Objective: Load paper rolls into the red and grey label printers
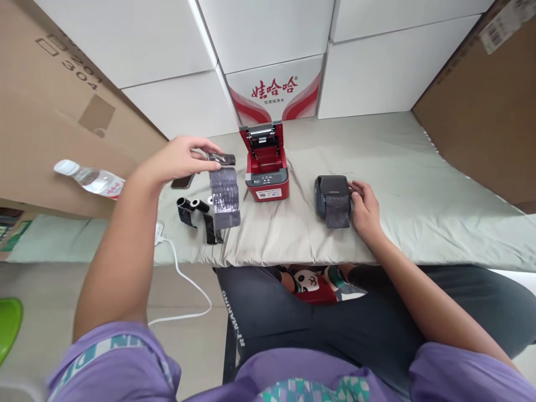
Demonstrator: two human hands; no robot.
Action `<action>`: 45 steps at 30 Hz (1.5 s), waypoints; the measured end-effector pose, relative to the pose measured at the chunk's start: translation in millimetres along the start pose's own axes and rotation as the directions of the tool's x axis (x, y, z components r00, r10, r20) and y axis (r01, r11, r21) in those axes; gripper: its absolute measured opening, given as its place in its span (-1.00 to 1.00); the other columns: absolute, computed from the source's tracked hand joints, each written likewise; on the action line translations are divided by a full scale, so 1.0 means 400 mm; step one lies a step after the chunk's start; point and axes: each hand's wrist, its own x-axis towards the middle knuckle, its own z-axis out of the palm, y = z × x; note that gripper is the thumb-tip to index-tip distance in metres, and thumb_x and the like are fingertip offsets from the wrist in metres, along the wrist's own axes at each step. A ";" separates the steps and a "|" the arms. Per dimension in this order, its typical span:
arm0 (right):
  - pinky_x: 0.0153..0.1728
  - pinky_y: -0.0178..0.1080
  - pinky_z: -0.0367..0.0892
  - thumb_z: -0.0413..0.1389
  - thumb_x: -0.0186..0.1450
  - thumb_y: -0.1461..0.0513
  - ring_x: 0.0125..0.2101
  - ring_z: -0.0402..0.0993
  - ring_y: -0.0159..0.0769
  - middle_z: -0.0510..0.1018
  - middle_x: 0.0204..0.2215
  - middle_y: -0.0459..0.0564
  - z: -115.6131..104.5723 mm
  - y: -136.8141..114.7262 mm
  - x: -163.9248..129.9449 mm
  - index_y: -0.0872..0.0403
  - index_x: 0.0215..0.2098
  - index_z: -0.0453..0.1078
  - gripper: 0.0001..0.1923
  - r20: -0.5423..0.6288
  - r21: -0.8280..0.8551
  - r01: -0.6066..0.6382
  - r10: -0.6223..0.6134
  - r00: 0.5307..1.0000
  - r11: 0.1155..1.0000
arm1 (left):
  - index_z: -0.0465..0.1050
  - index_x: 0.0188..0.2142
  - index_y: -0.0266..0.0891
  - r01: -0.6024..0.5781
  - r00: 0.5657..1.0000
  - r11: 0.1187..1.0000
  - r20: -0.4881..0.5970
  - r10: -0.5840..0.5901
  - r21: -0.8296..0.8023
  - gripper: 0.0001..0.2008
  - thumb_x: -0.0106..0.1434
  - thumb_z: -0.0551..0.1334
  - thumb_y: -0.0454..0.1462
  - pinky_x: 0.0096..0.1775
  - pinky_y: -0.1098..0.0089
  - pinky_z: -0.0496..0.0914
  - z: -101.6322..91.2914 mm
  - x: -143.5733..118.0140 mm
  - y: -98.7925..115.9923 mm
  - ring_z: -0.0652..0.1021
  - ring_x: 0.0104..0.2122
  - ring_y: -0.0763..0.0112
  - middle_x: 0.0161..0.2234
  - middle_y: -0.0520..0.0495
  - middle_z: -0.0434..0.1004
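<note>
Between its thumb and fingers, my left hand (192, 155) pinches a dark paper roll (221, 159), its printed strip hanging down towards the cloth. Below it stand several small black rolls (196, 205) with loose tails. My right hand (365, 209) rests with its fingers against the right side of a small black label printer (332, 195). That printer's lid is down, and a dark strip comes out of its front. Between the hands sits a red printer (268, 167) with its lid raised and its inside showing. The fingertips of my right hand are partly hidden behind the black printer.
White boxes line the back of the cloth-covered surface (397, 151), one with red lettering (274, 89). Large cardboard boxes stand at the left (84, 95) and right (489, 111). A water bottle (92, 178), a phone (182, 182) and a white cable (180, 268) are on the left.
</note>
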 end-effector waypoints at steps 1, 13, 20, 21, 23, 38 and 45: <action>0.32 0.24 0.38 0.06 0.45 0.05 0.19 0.61 0.04 0.65 0.19 0.14 0.001 0.000 0.001 -0.04 0.15 0.41 -0.64 -0.004 -0.006 0.002 -0.002 1.000 1.000 | 0.65 0.05 -0.16 0.040 0.998 0.998 0.054 -0.043 0.041 -0.52 0.15 0.42 -0.09 -0.23 0.35 0.43 0.010 -0.001 -0.016 0.60 -0.27 0.30 -0.17 -0.09 0.70; 0.32 0.25 0.39 0.06 0.47 0.05 0.20 0.60 0.03 0.66 0.17 0.17 0.003 -0.006 0.005 -0.04 0.15 0.42 -0.64 -0.015 -0.029 0.019 -0.020 1.000 0.999 | 0.70 -0.02 -0.07 0.182 0.983 0.872 -0.078 -0.164 0.455 -0.47 0.19 0.35 0.17 -0.07 0.20 0.49 0.147 0.016 -0.111 0.65 0.00 -0.08 -0.02 -0.16 0.73; 0.28 0.33 0.40 0.07 0.47 -0.04 0.15 0.63 0.10 0.67 0.16 0.17 0.003 0.002 0.006 -0.06 0.15 0.44 -0.61 -0.025 -0.023 0.031 -0.031 0.999 0.999 | 0.63 0.18 -0.06 0.045 0.972 0.859 0.178 -0.157 0.510 -0.37 0.08 0.33 -0.08 -0.03 0.27 0.46 0.012 -0.003 -0.322 0.65 0.00 0.00 0.11 -0.16 0.70; 0.27 0.33 0.41 0.07 0.47 -0.05 0.15 0.63 0.11 0.67 0.15 0.17 0.004 0.003 0.007 -0.07 0.14 0.45 -0.60 -0.026 -0.024 0.034 -0.035 0.999 0.999 | 0.59 0.23 -0.05 -0.003 0.959 0.861 0.246 -0.142 0.509 -0.32 0.07 0.33 -0.07 0.00 0.28 0.45 0.025 -0.011 -0.338 0.63 0.07 -0.01 0.18 -0.17 0.65; 0.26 0.33 0.42 0.07 0.47 -0.06 0.14 0.63 0.12 0.67 0.14 0.18 0.004 0.001 0.007 -0.07 0.14 0.45 -0.60 -0.030 -0.024 0.035 -0.036 0.999 0.999 | 0.57 0.25 -0.05 -0.092 0.943 0.866 0.323 -0.083 0.491 -0.31 0.10 0.30 -0.04 0.04 0.27 0.43 0.058 -0.031 -0.352 0.59 0.14 -0.03 0.23 -0.20 0.60; 0.30 0.35 0.37 0.08 0.46 -0.05 0.18 0.61 0.13 0.66 0.16 0.19 0.004 -0.016 0.005 -0.06 0.12 0.45 -0.62 -0.026 -0.030 0.030 -0.030 0.999 0.999 | 0.57 -0.18 -0.12 -0.114 0.965 0.993 -0.233 0.120 0.039 -0.60 0.39 0.12 0.07 -0.11 0.28 0.39 0.018 -0.101 -0.254 0.46 -0.25 0.30 -0.26 -0.01 0.60; 0.31 0.28 0.38 0.07 0.47 -0.03 0.19 0.60 0.07 0.65 0.17 0.18 0.006 -0.001 0.007 -0.04 0.16 0.42 -0.60 -0.017 -0.016 0.021 -0.021 1.000 1.000 | 0.35 -0.36 -0.15 0.001 0.985 0.783 -0.135 -0.109 -0.622 -0.30 0.34 0.01 0.41 -0.15 0.15 0.52 0.089 -0.040 -0.105 0.59 -0.11 0.14 -0.28 -0.15 0.61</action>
